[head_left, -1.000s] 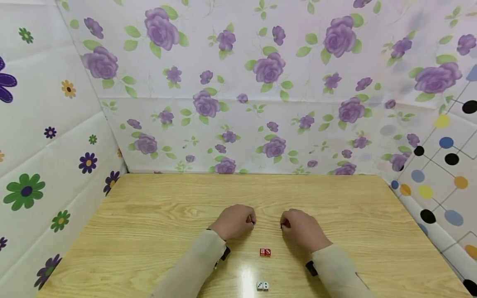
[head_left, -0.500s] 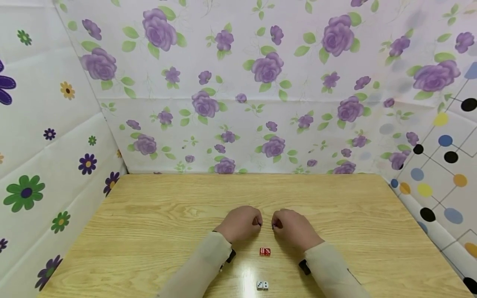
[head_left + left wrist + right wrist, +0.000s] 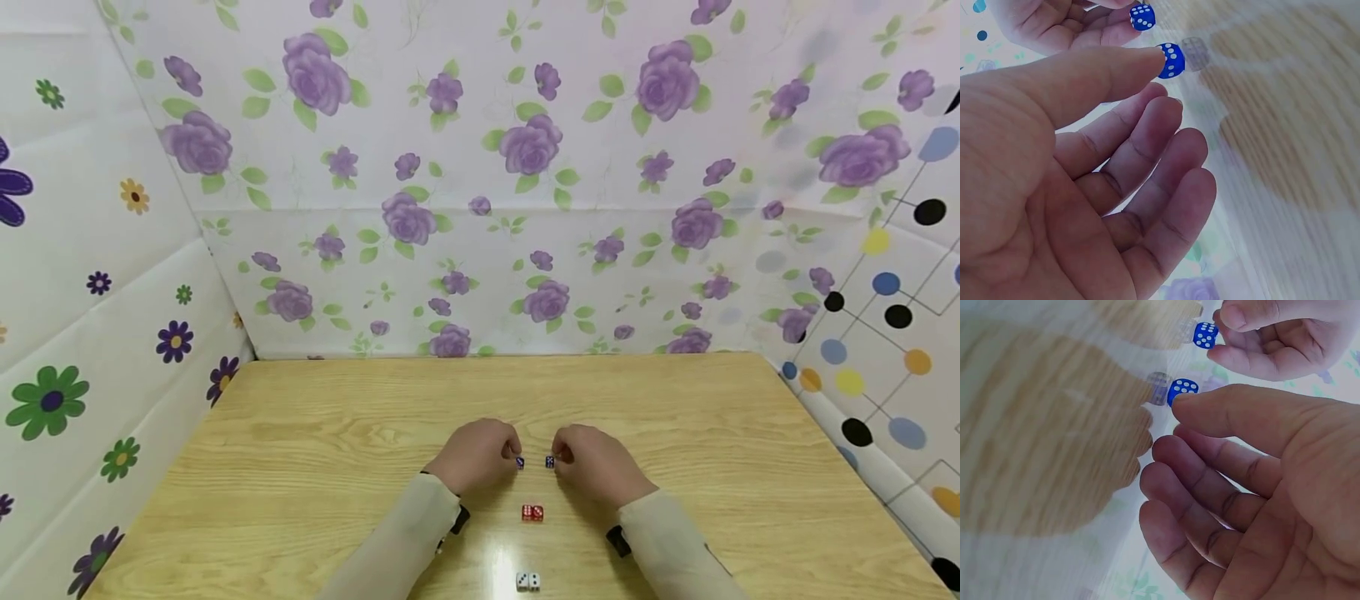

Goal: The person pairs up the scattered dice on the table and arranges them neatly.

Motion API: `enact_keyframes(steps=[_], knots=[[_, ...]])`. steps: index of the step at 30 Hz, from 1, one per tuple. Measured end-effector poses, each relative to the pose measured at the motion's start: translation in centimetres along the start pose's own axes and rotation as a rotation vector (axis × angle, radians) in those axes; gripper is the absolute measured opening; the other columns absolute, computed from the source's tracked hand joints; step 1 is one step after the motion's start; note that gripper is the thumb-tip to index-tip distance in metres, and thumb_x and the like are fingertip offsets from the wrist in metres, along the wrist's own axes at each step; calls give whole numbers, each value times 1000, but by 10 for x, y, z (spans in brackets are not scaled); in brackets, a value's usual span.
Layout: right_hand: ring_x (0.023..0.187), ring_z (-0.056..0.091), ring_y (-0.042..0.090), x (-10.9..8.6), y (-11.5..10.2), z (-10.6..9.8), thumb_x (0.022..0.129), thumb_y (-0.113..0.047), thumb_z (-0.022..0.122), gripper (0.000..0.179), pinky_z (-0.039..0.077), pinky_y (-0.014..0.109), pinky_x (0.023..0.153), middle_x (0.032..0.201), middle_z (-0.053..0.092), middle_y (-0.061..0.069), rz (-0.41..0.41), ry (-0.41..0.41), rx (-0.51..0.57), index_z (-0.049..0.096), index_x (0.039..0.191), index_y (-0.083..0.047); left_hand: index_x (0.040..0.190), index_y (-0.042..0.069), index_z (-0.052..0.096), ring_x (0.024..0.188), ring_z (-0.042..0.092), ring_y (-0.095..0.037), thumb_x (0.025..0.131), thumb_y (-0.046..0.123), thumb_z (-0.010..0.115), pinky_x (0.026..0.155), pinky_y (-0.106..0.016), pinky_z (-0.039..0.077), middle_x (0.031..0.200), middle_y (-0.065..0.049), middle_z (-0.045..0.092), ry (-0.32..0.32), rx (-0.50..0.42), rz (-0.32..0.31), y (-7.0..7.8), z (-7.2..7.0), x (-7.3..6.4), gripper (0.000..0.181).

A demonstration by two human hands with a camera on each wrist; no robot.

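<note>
Two blue dice with white pips stand slightly apart on the table, between my hands. My left hand [image 3: 476,454] is beside the left blue die [image 3: 520,462]. In the left wrist view its thumb tip overlaps that die's edge, while the other fingers are loosely bent. My right hand [image 3: 600,467] is beside the right blue die [image 3: 550,462]. In the right wrist view its thumb [image 3: 1229,409] covers a lower corner of that die, and the other fingers curve loosely below. Whether either thumb presses on its die, I cannot tell.
Nearer to me, a pair of red dice [image 3: 532,513] sits side by side on the wooden table [image 3: 315,467]. Closer still is a pair of white dice [image 3: 528,582]. Flower-patterned cloth [image 3: 450,167] hangs along the back, with patterned sheets at both sides.
Both hands came closer together, bringing the pinched blue dice inward, then drew back slightly. The dice now show plainly at the fingertips. The red and white dice have stayed put.
</note>
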State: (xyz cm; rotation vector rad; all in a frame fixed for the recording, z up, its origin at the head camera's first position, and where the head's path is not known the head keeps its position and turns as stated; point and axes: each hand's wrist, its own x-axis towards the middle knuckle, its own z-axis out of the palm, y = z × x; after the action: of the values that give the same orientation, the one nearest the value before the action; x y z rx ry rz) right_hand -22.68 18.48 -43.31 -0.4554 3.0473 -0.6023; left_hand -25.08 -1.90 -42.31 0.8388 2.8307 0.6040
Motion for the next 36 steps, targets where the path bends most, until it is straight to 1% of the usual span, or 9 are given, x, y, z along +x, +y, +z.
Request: enact_keyframes(steps=[5,13,19,28,36], knots=[[71,52,7,3,-1,3,82,-16,73,7,46,30,66,79,58,-10,-33,1,-3,67,84,-19,89,20,72,79,58,-4,84,22,71,72,-25,49,84,13,64,3,-6,0,-3,3,2,5],[68,51,6,7,-5,5,83,-17,73,9,45,29,62,76,56,-11,-70,4,-21,66,80,-20,87,20,72,77,58,-4,84,23,71,71,-26,49,82,15,64,5,-2,7,-2,4,5,4],[68,51,6,11,-9,6,83,-15,72,6,44,28,62,77,58,-10,-74,5,-14,67,82,-19,88,19,72,77,59,-5,86,21,70,71,-26,50,82,13,65,6,-2,6,0,3,9,4],[66,50,7,14,-14,7,83,-14,71,7,44,28,60,74,58,-9,-79,11,-6,67,80,-18,90,20,73,81,60,-5,86,21,69,74,-25,50,85,13,66,19,11,3,2,7,13,5],[66,51,8,16,-17,6,82,-14,73,8,45,29,61,75,60,-7,-72,9,3,67,78,-17,89,20,73,79,60,-4,86,20,69,72,-24,50,84,13,66,30,11,2,2,8,14,5]])
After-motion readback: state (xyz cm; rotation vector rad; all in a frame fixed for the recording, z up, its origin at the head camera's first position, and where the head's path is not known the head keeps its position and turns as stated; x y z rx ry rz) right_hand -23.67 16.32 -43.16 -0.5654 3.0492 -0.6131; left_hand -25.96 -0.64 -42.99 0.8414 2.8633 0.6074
